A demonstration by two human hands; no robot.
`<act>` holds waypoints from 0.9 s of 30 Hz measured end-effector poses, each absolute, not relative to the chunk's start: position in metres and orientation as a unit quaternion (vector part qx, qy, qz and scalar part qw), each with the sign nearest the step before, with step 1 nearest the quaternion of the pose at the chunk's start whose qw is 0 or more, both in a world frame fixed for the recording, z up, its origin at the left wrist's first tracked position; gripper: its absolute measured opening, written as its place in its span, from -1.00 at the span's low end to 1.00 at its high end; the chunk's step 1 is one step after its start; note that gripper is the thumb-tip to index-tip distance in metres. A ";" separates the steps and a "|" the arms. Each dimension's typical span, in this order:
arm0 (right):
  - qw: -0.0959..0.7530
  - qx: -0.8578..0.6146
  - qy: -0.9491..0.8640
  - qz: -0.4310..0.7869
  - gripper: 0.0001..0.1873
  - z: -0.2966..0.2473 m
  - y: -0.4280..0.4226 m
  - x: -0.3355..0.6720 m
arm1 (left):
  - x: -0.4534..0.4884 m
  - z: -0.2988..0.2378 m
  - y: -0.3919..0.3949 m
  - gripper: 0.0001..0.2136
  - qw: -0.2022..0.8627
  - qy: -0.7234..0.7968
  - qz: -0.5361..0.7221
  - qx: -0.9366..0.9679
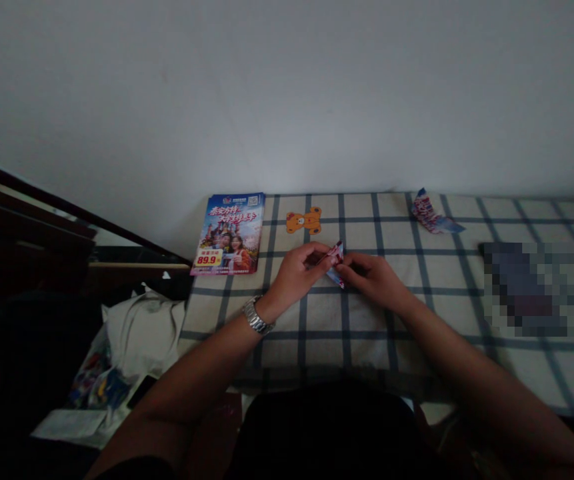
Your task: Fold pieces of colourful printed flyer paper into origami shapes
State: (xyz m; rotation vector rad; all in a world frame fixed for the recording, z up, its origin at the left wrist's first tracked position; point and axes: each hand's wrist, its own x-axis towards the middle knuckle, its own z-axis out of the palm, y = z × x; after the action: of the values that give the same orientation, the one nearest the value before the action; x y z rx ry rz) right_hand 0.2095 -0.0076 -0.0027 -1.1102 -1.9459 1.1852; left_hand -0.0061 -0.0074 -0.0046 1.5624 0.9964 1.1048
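Note:
Between my two hands is a small piece of folded printed paper (pixel 335 257), pink, red and pale blue, with pointed corners. My left hand (pixel 303 269), with a metal watch (pixel 257 316) on its wrist, pinches the paper from the left. From the right, the fingers of my right hand (pixel 373 277) are closed on its edge. Part of the paper is hidden behind the fingers. Just beyond my left hand lies an orange bear-shaped cutout (pixel 303 221), flat on the checked cloth (pixel 391 233).
A stack of printed flyers (pixel 229 233) lies at the cloth's far left. Toward the far right is a folded paper piece (pixel 433 215) in similar colours. A pixelated dark object (pixel 524 287) lies on the right. White bags (pixel 144 330) sit below, left; a wall (pixel 287 100) stands behind.

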 end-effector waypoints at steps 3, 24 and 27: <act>0.295 -0.411 -0.740 0.444 -0.62 -0.001 -0.008 0.209 | -0.007 -0.005 -0.007 -0.79 0.467 0.418 0.462 0.628; 0.356 -0.435 -0.734 0.382 -0.76 0.001 -0.006 0.210 | -0.005 0.000 -0.008 -0.82 0.494 0.392 0.436 0.642; 0.346 -0.426 -0.751 0.367 -0.78 0.003 -0.005 0.212 | -0.005 -0.002 -0.008 -0.83 0.497 0.383 0.433 0.648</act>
State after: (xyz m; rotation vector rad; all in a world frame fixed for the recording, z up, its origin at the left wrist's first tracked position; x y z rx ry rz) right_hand 0.2117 -0.0049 0.0027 -1.1058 -1.9493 0.9530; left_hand -0.0048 -0.0078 -0.0021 1.5693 0.9268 1.0482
